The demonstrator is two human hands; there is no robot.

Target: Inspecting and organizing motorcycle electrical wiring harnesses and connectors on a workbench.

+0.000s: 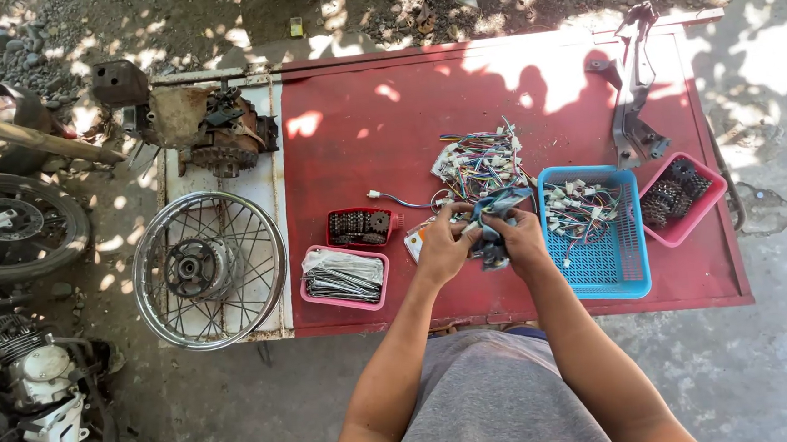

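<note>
1. Blue-grey cloth (494, 228) sits bunched between both hands, above the red bench (360, 114), left of the blue basket (629, 270).
2. Left hand (445, 245): grip pinching the cloth's left edge.
3. Right hand (519, 238): grip closed around its right side.

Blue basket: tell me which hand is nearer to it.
Right. The right hand grips a blue cloth just beside the blue basket's left wall. The left hand holds the same cloth from the far side, farther from the basket.

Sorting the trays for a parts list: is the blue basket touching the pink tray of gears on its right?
Touching. The head view shows the blue basket's right rim meeting the pink tray's left edge, no red table between them.
</note>
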